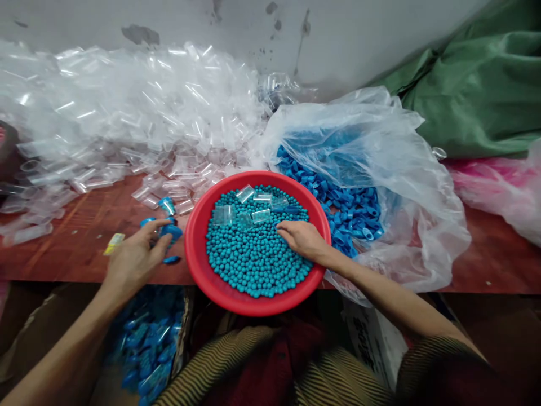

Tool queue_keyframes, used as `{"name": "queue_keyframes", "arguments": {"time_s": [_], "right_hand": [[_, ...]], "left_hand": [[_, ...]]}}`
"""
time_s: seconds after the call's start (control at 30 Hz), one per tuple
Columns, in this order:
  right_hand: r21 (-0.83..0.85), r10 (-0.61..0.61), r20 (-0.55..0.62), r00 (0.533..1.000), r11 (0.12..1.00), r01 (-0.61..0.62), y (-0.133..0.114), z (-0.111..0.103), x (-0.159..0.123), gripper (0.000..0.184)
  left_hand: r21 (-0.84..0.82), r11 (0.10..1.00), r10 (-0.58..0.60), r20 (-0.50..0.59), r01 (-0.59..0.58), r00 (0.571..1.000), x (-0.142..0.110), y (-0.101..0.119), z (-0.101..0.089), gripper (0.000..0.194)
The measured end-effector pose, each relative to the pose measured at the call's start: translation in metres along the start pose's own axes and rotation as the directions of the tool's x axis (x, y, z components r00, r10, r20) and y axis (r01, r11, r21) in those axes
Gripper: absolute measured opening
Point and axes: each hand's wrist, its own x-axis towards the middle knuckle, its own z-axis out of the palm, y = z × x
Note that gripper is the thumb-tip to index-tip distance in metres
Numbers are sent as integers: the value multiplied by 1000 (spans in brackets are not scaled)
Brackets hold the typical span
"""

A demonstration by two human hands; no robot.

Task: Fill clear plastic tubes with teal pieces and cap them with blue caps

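Note:
A red bowl [198,265] at the table's front edge is full of small teal balls [249,254], with several clear plastic tubes [253,206] lying on top. My right hand [302,239] rests palm down on the balls at the bowl's right side, fingers curled together over them. My left hand [135,256] lies on the table left of the bowl, its fingers closed round a blue cap [171,230]. A couple of loose blue caps [168,206] lie beside it.
A big heap of clear plastic tubes [127,124] fills the back left of the red table [76,242]. A clear bag of blue caps [350,197] stands right of the bowl. Below the table edge at left, a box holds capped blue tubes [147,344]. Green cloth [473,96] lies back right.

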Motion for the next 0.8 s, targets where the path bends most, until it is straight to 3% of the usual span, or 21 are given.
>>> {"name": "queue_keyframes", "arguments": {"time_s": [0.07,0.13,0.2,0.27,0.33,0.37,0.5,0.63,0.73,0.8], "right_hand": [[-93,84,-5,996,992,-84,9,-8,5,27],[-176,111,0,994,978,-109,10,-15,11,26],[-248,97,24,995,965,-88,3,-17,18,24],[-319,92,70,993,945,-65,-7,-14,24,27],[-375,104,111,988,926,-55,-16,-8,28,33],[-389,108,127,986,920,-51,-18,-4,29,34],[-368,104,152,983,929,-41,-14,3,33,24],[-275,78,158,984,961,-32,4,-4,41,24],[-88,104,182,978,992,-89,15,-11,46,29],[-58,126,146,981,991,-119,18,-15,43,31]], "left_hand": [[260,964,86,-89,-60,992,1,11,0,38],[298,941,196,-96,-159,976,6,39,11,40],[193,933,297,58,-303,953,14,73,31,39],[147,904,384,138,-402,913,27,105,55,35],[130,836,479,302,-533,824,40,129,79,34],[138,824,476,354,-549,805,46,137,89,33],[132,807,471,445,-575,762,60,147,112,31],[117,815,440,510,-567,739,61,143,116,27],[105,819,422,557,-564,716,63,141,118,28],[92,819,417,583,-566,698,65,142,120,29]]}}
